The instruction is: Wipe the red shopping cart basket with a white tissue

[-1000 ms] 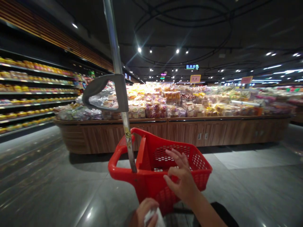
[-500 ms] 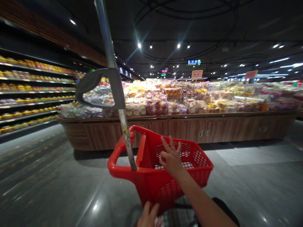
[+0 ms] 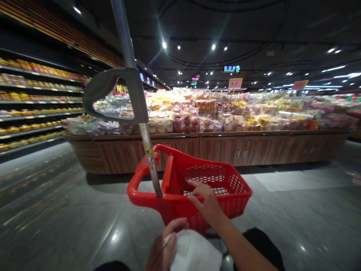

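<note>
My left hand (image 3: 163,244) is low in the head view, its thumb and fingers closed on a white, cloth- or paper-like thing (image 3: 194,253). The exact kind of this white thing cannot be made out. To the right and higher up, my right hand (image 3: 207,203) reaches over the near side of a red shopping cart basket (image 3: 180,207). Its fingers are bent and apart, with nothing between them. Holes pierce the basket's walls, and no goods show inside. A metal pole (image 3: 148,145) with a grey loop handle (image 3: 138,96) rises by the cart's push bar (image 3: 132,188).
Beyond the cart runs a long wooden display counter (image 3: 175,152) heaped with bagged baked goods (image 3: 184,114). Stocked shelves (image 3: 34,101) line the left. Grey tiled floor (image 3: 70,218) surrounds the cart. Dark-clad knees (image 3: 263,248) show at the bottom.
My left hand has risen, bringing the white thing into view. My right hand has lowered slightly and its spread fingers have bent forward. The camera view has shifted a little.
</note>
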Demonstrator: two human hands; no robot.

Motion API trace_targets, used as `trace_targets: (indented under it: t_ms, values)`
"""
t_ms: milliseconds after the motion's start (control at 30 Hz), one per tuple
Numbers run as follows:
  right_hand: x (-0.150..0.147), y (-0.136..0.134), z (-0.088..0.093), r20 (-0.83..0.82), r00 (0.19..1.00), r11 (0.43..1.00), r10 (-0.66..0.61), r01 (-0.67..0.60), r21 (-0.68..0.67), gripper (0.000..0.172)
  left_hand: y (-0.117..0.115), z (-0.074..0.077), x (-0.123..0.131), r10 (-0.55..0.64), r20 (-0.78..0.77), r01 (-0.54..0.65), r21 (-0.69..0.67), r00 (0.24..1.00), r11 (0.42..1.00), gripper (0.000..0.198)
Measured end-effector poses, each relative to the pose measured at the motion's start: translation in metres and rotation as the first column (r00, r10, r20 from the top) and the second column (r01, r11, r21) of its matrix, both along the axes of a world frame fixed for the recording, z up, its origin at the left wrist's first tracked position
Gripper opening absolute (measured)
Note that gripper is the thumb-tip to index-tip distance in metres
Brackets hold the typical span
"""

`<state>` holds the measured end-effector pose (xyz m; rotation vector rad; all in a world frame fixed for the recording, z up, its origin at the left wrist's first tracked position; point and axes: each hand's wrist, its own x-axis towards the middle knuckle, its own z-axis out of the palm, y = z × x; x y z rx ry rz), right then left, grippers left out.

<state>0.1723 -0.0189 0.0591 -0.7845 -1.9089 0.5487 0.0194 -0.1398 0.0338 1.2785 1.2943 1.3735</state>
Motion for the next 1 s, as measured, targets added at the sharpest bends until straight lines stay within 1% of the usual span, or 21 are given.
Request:
trace_targets:
  t_ms: [33, 67, 100, 133, 167, 200, 233, 267, 300, 367, 433, 467, 500, 567, 600, 633, 667, 733, 800, 900, 1000]
  values:
    - [0.002, -0.011, -0.009, -0.115, 0.991, 0.986, 0.066, -0.083, -0.145, 0.025, -0.001, 0.003, -0.002, -0.004, 0.115, 0.010, -0.049, 0.993, 0.999, 0.041]
    - [0.003, -0.023, -0.018, -0.232, 0.968, 0.942, 0.097, -0.165, -0.293, 0.034, -0.002, 0.004, -0.004, -0.021, 0.228, 0.041, -0.082, 0.973, 0.996, 0.042]
    - [0.004, -0.035, -0.028, -0.323, 0.939, 0.868, 0.115, -0.253, -0.428, 0.043, -0.002, 0.005, -0.005, -0.045, 0.327, 0.081, -0.096, 0.944, 0.992, 0.043]
    - [0.006, -0.046, -0.037, -0.405, 0.908, 0.774, 0.109, -0.333, -0.539, 0.050, -0.002, 0.004, -0.005, -0.069, 0.401, 0.117, -0.097, 0.913, 0.988, 0.044]
    - [0.008, -0.056, -0.045, -0.471, 0.877, 0.677, 0.096, -0.404, -0.615, 0.053, -0.002, 0.003, -0.006, -0.088, 0.444, 0.143, -0.091, 0.891, 0.986, 0.046]
    - [0.009, -0.063, -0.052, -0.525, 0.847, 0.591, 0.084, -0.466, -0.658, 0.052, -0.001, 0.001, -0.006, -0.105, 0.457, 0.159, -0.081, 0.883, 0.984, 0.048]
    - [0.012, -0.068, -0.057, -0.567, 0.820, 0.527, 0.073, -0.514, -0.676, 0.048, 0.000, -0.001, -0.006, -0.114, 0.444, 0.160, -0.067, 0.889, 0.985, 0.049]
    - [0.015, -0.071, -0.060, -0.596, 0.800, 0.496, 0.065, -0.545, -0.676, 0.043, 0.002, -0.003, -0.007, -0.113, 0.410, 0.147, -0.052, 0.905, 0.988, 0.048]
    - [0.019, -0.072, -0.062, -0.610, 0.790, 0.502, 0.058, -0.551, -0.666, 0.039, 0.003, -0.005, -0.008, -0.104, 0.362, 0.126, -0.036, 0.926, 0.991, 0.048]
    - [0.028, -0.070, -0.062, -0.584, 0.811, 0.585, 0.025, -0.485, -0.650, 0.035, 0.004, -0.007, -0.010, -0.087, 0.257, 0.091, -0.004, 0.962, 0.996, 0.050]
    - [0.038, -0.065, -0.058, -0.524, 0.851, 0.671, -0.049, -0.360, -0.648, 0.033, 0.003, -0.006, -0.013, -0.116, 0.232, 0.118, 0.006, 0.966, 0.993, 0.059]
    - [0.042, -0.064, -0.056, -0.492, 0.867, 0.696, -0.080, -0.305, -0.650, 0.031, 0.001, -0.006, -0.014, -0.156, 0.266, 0.161, 0.001, 0.951, 0.987, 0.064]
    - [0.045, -0.063, -0.054, -0.468, 0.878, 0.707, -0.098, -0.269, -0.654, 0.028, -0.001, -0.005, -0.016, -0.198, 0.324, 0.214, -0.014, 0.925, 0.977, 0.068]
    - [0.049, -0.062, -0.049, -0.436, 0.895, 0.715, -0.094, -0.243, -0.655, 0.024, -0.005, -0.005, -0.018, -0.259, 0.454, 0.329, -0.081, 0.852, 0.941, 0.067]
    - [0.050, -0.062, -0.047, -0.421, 0.904, 0.717, -0.077, -0.243, -0.653, 0.023, -0.007, -0.005, -0.019, -0.265, 0.487, 0.372, -0.135, 0.832, 0.919, 0.064]
    - [0.050, -0.063, -0.046, -0.409, 0.911, 0.716, -0.055, -0.249, -0.652, 0.022, -0.008, -0.007, -0.019, -0.257, 0.484, 0.390, -0.196, 0.837, 0.900, 0.059]
    - [0.050, -0.063, -0.044, -0.400, 0.916, 0.715, -0.036, -0.256, -0.651, 0.022, -0.009, -0.008, -0.019, -0.241, 0.444, 0.380, -0.255, 0.863, 0.889, 0.054]
    - [0.048, -0.063, -0.044, -0.396, 0.918, 0.707, -0.024, -0.264, -0.656, 0.025, -0.006, -0.011, -0.017, -0.195, 0.308, 0.295, -0.325, 0.931, 0.899, 0.044]
    - [0.045, -0.062, -0.045, -0.442, 0.895, 0.669, -0.054, -0.297, -0.682, 0.032, -0.002, -0.012, -0.013, -0.131, 0.207, 0.196, -0.334, 0.969, 0.922, 0.039]
    - [0.038, -0.062, -0.049, -0.600, 0.793, 0.567, -0.107, -0.447, -0.692, 0.043, 0.007, -0.011, -0.008, -0.007, 0.166, 0.060, -0.319, 0.986, 0.946, 0.037]
    - [0.031, -0.065, -0.057, -0.736, 0.673, 0.492, -0.076, -0.616, -0.615, 0.038, 0.013, -0.014, -0.009, 0.095, 0.135, -0.047, -0.324, 0.986, 0.945, 0.040]
